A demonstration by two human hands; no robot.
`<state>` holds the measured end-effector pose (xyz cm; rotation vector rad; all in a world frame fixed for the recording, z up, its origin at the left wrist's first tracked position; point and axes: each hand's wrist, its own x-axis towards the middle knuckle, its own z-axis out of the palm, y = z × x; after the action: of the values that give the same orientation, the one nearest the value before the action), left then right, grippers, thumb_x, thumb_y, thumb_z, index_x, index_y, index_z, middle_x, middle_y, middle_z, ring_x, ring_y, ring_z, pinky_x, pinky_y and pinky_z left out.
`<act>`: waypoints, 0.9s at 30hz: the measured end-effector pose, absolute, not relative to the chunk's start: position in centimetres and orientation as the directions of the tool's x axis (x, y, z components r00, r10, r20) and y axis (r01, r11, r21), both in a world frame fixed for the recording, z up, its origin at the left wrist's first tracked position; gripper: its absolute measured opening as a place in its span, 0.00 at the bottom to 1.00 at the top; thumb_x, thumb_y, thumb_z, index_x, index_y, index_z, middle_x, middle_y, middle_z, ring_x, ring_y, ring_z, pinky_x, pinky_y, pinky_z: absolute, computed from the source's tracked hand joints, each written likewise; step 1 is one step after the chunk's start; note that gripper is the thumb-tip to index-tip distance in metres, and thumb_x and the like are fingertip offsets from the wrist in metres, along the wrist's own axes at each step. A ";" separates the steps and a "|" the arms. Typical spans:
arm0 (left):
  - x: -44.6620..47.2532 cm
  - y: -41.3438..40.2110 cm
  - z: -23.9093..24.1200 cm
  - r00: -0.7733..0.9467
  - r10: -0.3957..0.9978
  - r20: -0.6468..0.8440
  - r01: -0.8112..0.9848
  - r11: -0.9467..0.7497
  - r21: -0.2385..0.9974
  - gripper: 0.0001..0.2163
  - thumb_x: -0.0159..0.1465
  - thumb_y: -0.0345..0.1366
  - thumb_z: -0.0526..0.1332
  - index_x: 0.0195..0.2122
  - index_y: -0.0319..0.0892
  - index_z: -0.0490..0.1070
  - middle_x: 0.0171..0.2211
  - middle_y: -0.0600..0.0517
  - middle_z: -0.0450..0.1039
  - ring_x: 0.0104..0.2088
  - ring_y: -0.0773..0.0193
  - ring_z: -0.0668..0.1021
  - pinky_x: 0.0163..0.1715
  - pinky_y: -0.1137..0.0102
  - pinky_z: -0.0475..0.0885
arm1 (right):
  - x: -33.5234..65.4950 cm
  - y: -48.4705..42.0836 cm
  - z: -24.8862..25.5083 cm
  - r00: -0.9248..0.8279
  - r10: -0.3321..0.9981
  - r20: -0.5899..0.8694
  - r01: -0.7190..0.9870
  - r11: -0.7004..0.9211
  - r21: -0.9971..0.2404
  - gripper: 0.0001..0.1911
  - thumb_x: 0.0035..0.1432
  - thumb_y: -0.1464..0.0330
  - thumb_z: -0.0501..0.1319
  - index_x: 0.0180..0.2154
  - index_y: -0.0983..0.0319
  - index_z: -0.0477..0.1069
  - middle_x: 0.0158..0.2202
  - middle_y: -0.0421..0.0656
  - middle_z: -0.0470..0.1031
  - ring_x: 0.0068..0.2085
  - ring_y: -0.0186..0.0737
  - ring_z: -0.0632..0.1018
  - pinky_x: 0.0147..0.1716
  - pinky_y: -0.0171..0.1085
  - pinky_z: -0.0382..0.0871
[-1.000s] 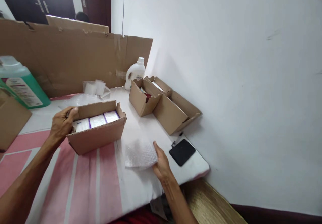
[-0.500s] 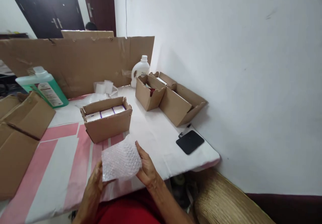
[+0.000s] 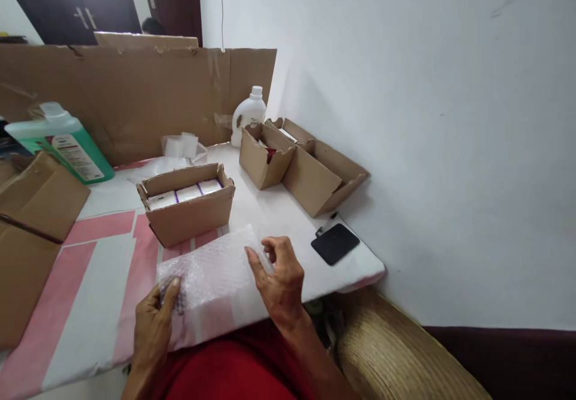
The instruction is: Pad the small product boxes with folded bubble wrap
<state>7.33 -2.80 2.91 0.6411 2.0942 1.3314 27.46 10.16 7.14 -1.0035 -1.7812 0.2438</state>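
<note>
A sheet-like piece of clear bubble wrap [image 3: 216, 268] is spread low over the front edge of the table, looking flat. My left hand [image 3: 155, 313] pinches its left end, thumb on top and fingers beneath. At the right end, my right hand [image 3: 281, 274] is bent around the wrap's edge, its thumb and curled forefinger on either side of the film. Just beyond the wrap stands an open cardboard box [image 3: 193, 217] with several white, purple-edged small packs [image 3: 186, 194] in a row inside.
Open cardboard bins [image 3: 265, 160] stand at the right by the wall, near a white jug [image 3: 249, 115]. A black flat object [image 3: 335, 244] lies at the right corner. On the left are a green liquid bottle [image 3: 76, 154] and cardboard boxes [image 3: 31, 256]. A cardboard panel [image 3: 148, 100] backs the table.
The bubble wrap has opened out from a compact folded shape into a wider, flatter one. My hands have moved apart, and the view has tilted slightly downward.
</note>
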 end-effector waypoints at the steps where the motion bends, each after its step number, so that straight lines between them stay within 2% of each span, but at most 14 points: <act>1: 6.8 -3.3 2.5 -0.725 0.657 -0.205 0.132 0.425 0.895 0.32 0.54 0.63 0.62 0.45 0.37 0.80 0.38 0.46 0.83 0.43 0.49 0.81 0.42 0.62 0.76 | 27.2 10.1 6.7 -0.163 0.708 0.687 0.536 0.648 -0.541 0.07 0.68 0.64 0.62 0.41 0.60 0.67 0.34 0.42 0.71 0.35 0.40 0.74 0.35 0.36 0.70; 4: 5.4 -5.0 1.9 -0.745 0.653 -0.137 0.328 0.537 0.778 0.34 0.55 0.64 0.58 0.46 0.36 0.79 0.40 0.43 0.82 0.40 0.47 0.82 0.41 0.58 0.77 | 26.4 9.4 5.0 -0.293 0.700 0.652 0.546 0.682 -0.486 0.05 0.69 0.65 0.59 0.42 0.61 0.68 0.36 0.46 0.73 0.38 0.44 0.76 0.36 0.40 0.73; 5: 5.3 -5.5 1.9 -0.773 0.632 -0.049 0.410 0.557 0.722 0.35 0.57 0.63 0.57 0.50 0.35 0.77 0.44 0.40 0.80 0.42 0.46 0.81 0.42 0.56 0.77 | 26.1 8.9 4.5 -0.338 0.692 0.638 0.532 0.700 -0.477 0.05 0.70 0.66 0.58 0.42 0.61 0.69 0.36 0.46 0.74 0.38 0.45 0.76 0.37 0.41 0.73; 7: 5.4 -6.2 2.0 -0.789 0.568 0.234 0.583 0.571 0.578 0.37 0.61 0.60 0.56 0.61 0.32 0.69 0.57 0.32 0.72 0.53 0.41 0.78 0.51 0.49 0.73 | 25.2 7.6 3.7 -0.424 0.664 0.617 0.468 0.743 -0.478 0.07 0.70 0.66 0.56 0.45 0.62 0.70 0.38 0.48 0.76 0.40 0.47 0.77 0.39 0.44 0.75; 9: 5.9 -6.1 1.6 -0.662 0.556 0.503 0.749 0.511 0.421 0.36 0.66 0.53 0.56 0.69 0.35 0.58 0.67 0.31 0.60 0.65 0.39 0.67 0.62 0.46 0.64 | 23.7 6.0 3.1 -0.490 0.627 0.605 0.346 0.777 -0.526 0.14 0.71 0.62 0.56 0.52 0.63 0.69 0.44 0.52 0.77 0.45 0.50 0.77 0.45 0.48 0.76; 10: 6.2 -5.9 1.1 -0.560 0.610 0.561 0.828 0.439 0.349 0.33 0.68 0.49 0.56 0.70 0.37 0.55 0.69 0.33 0.57 0.68 0.41 0.63 0.65 0.46 0.60 | 22.8 5.2 2.9 -0.523 0.604 0.601 0.270 0.787 -0.555 0.20 0.70 0.59 0.57 0.57 0.64 0.67 0.49 0.54 0.77 0.49 0.53 0.77 0.49 0.50 0.75; 12: 6.5 -5.2 -1.0 -0.342 0.749 0.568 0.938 0.232 0.258 0.30 0.69 0.42 0.53 0.71 0.41 0.53 0.69 0.36 0.59 0.69 0.44 0.62 0.66 0.49 0.58 | 20.6 3.9 2.3 -0.629 0.547 0.552 0.152 0.783 -0.603 0.35 0.67 0.52 0.58 0.66 0.66 0.57 0.61 0.58 0.70 0.61 0.56 0.72 0.60 0.53 0.69; 14: 6.5 -4.5 -3.8 -0.196 0.830 0.522 0.972 0.094 0.215 0.30 0.68 0.40 0.52 0.71 0.40 0.54 0.67 0.36 0.62 0.68 0.42 0.64 0.66 0.48 0.58 | 18.6 3.1 1.3 -0.749 0.493 0.443 0.130 0.765 -0.631 0.44 0.66 0.49 0.59 0.71 0.66 0.48 0.70 0.58 0.60 0.69 0.56 0.63 0.68 0.53 0.58; 17: 6.1 -4.1 -7.1 -0.195 0.887 0.418 0.972 0.118 0.202 0.32 0.65 0.38 0.51 0.71 0.35 0.55 0.67 0.32 0.62 0.69 0.38 0.61 0.67 0.43 0.54 | 16.9 3.4 -0.6 -0.838 0.463 0.290 0.182 0.736 -0.652 0.48 0.66 0.46 0.57 0.73 0.65 0.41 0.73 0.56 0.51 0.73 0.54 0.54 0.72 0.54 0.47; 19: 5.9 -4.3 -7.6 -0.195 0.908 0.370 0.972 0.129 0.197 0.32 0.65 0.37 0.49 0.71 0.35 0.53 0.68 0.33 0.60 0.71 0.39 0.59 0.67 0.41 0.52 | 17.3 4.3 -1.9 -0.841 0.478 0.254 0.217 0.727 -0.652 0.49 0.65 0.44 0.57 0.73 0.64 0.41 0.74 0.56 0.50 0.74 0.53 0.51 0.72 0.55 0.45; 21: 5.7 -4.7 -7.0 -0.177 0.910 0.376 0.977 0.115 0.181 0.33 0.67 0.39 0.49 0.73 0.37 0.47 0.70 0.33 0.57 0.72 0.41 0.57 0.67 0.42 0.53 | 19.1 5.7 -2.8 -0.829 0.515 0.219 0.283 0.723 -0.630 0.48 0.64 0.43 0.57 0.72 0.64 0.47 0.73 0.57 0.50 0.74 0.55 0.50 0.72 0.58 0.43; 24: 5.2 -5.3 -5.4 -0.166 0.912 0.374 0.979 0.107 0.174 0.38 0.68 0.48 0.52 0.74 0.38 0.39 0.71 0.32 0.54 0.71 0.38 0.57 0.66 0.42 0.55 | 23.5 8.1 -3.4 -0.785 0.601 0.152 0.421 0.696 -0.581 0.45 0.62 0.44 0.61 0.70 0.64 0.56 0.73 0.61 0.49 0.74 0.60 0.50 0.70 0.65 0.41; 25: 4.9 -5.5 -5.0 -0.167 0.916 0.365 0.978 0.107 0.179 0.39 0.68 0.50 0.54 0.74 0.39 0.40 0.71 0.32 0.54 0.71 0.38 0.58 0.66 0.41 0.56 | 25.1 8.9 -3.4 -0.771 0.622 0.140 0.448 0.685 -0.574 0.47 0.61 0.44 0.62 0.70 0.65 0.56 0.73 0.62 0.48 0.74 0.62 0.49 0.70 0.65 0.41; 27: 4.0 -5.9 -4.6 -0.155 0.928 0.339 0.974 0.086 0.209 0.37 0.68 0.52 0.55 0.73 0.42 0.47 0.70 0.34 0.57 0.70 0.38 0.60 0.66 0.41 0.57 | 27.9 10.1 -3.4 -0.773 0.618 0.142 0.445 0.688 -0.574 0.47 0.59 0.46 0.65 0.70 0.63 0.56 0.73 0.61 0.49 0.74 0.61 0.50 0.70 0.63 0.44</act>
<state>3.97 -5.91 -4.58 2.1142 2.3988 0.6356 27.87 10.15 -3.38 -0.8380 -2.5756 0.7517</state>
